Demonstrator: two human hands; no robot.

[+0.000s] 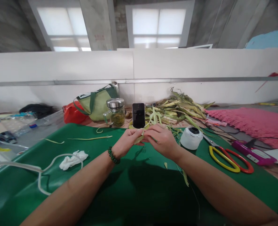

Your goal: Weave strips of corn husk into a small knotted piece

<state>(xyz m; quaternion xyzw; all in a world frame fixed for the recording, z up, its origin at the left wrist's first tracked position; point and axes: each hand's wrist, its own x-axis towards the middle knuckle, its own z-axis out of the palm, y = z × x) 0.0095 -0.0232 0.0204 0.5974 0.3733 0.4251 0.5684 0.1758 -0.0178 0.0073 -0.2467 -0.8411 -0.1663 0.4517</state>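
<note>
Both hands meet above the green mat (139,194), in front of an upright phone (138,115). My left hand (127,142), with a dark green bead bracelet (113,155) at its wrist, pinches a pale green leaf strip (139,138). The fingers of my right hand (161,138) are closed against the same strip from the other side. Part of the strip hides behind the fingers. Thin pale leaf blades (155,115) stand up just behind my right hand. To its right is a spool of white thread (191,138).
Scissors (230,160) with yellow and red handles lie right. A heap of green stalks and leaves (178,108) is at the back, beside a glass mug (116,114) and a green bag (96,102). Crumpled tissue (73,160) and a white tube frame (39,169) are left.
</note>
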